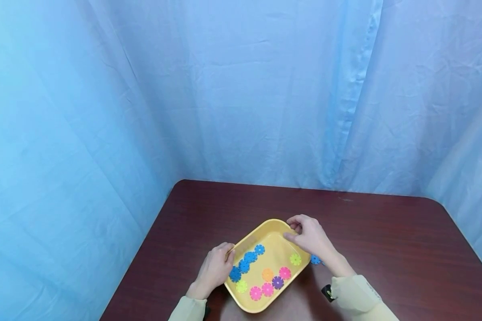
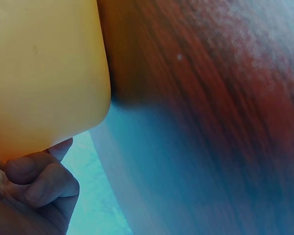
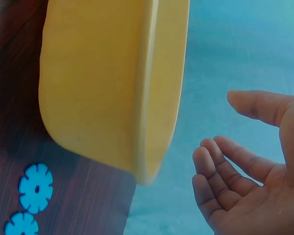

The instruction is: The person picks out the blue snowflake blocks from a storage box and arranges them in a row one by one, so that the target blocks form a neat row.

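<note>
A yellow plastic tub (image 1: 279, 245) stands slantwise between the hands. My left hand (image 1: 216, 268) grips its left rim; curled fingers (image 2: 51, 183) show against the tub wall (image 2: 44, 83) in the left wrist view. By the far right rim is my right hand (image 1: 308, 234), thumb and fingers apart; the right wrist view shows this hand (image 3: 255, 181) holding nothing, clear of the rim (image 3: 146, 98). Inside the tub lie notched flower-shaped discs: several blue ones (image 1: 251, 257), pink ones (image 1: 268, 289), a purple one (image 1: 277, 282), an orange one (image 1: 267, 274) and yellow-green ones (image 1: 295, 259).
More blue discs (image 3: 36, 188) lie on the dark red wooden table (image 1: 385, 240), right of the tub and partly hidden by the right forearm in the head view. Pale blue curtains (image 1: 241, 98) hang behind the table and along its sides.
</note>
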`<action>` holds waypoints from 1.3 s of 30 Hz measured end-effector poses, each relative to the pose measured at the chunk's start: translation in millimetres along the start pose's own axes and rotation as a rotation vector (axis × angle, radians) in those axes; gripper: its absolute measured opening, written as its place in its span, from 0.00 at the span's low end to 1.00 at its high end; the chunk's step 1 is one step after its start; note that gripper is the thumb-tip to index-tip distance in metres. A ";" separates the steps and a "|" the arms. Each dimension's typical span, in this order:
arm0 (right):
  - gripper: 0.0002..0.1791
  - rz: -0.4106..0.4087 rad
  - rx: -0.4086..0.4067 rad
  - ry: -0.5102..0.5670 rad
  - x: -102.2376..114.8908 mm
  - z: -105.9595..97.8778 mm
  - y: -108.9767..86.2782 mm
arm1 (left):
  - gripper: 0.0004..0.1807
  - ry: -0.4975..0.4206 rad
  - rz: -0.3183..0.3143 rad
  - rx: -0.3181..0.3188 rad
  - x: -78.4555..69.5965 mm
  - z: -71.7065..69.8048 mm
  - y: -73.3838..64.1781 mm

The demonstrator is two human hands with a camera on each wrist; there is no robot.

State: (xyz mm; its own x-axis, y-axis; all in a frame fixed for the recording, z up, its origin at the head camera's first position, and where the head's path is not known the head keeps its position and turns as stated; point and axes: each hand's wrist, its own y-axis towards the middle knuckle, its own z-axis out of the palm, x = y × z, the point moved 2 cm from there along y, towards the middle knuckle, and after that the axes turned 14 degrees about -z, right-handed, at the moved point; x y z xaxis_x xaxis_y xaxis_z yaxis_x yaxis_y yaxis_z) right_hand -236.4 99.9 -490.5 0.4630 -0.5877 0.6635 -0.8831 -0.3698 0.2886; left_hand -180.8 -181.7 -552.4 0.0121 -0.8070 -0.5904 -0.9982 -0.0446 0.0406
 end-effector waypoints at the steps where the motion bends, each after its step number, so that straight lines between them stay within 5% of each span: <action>1: 0.21 -0.001 0.004 0.003 0.0 1.4 0.7 | 0.10 0.000 0.000 0.000 -0.1 0.0 0.0; 39: 0.20 -0.036 0.075 0.063 1.1 59.5 14.6 | 0.08 -0.002 0.032 -0.031 -0.5 1.4 2.1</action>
State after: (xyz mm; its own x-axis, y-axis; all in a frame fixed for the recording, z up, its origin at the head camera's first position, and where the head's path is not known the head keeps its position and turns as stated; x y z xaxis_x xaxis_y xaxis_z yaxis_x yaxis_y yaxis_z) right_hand -244.3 51.0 -526.6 0.4864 -0.5276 0.6964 -0.8569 -0.4439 0.2622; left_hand -183.0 -180.6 -553.2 -0.0203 -0.8071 -0.5900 -0.9958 -0.0365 0.0842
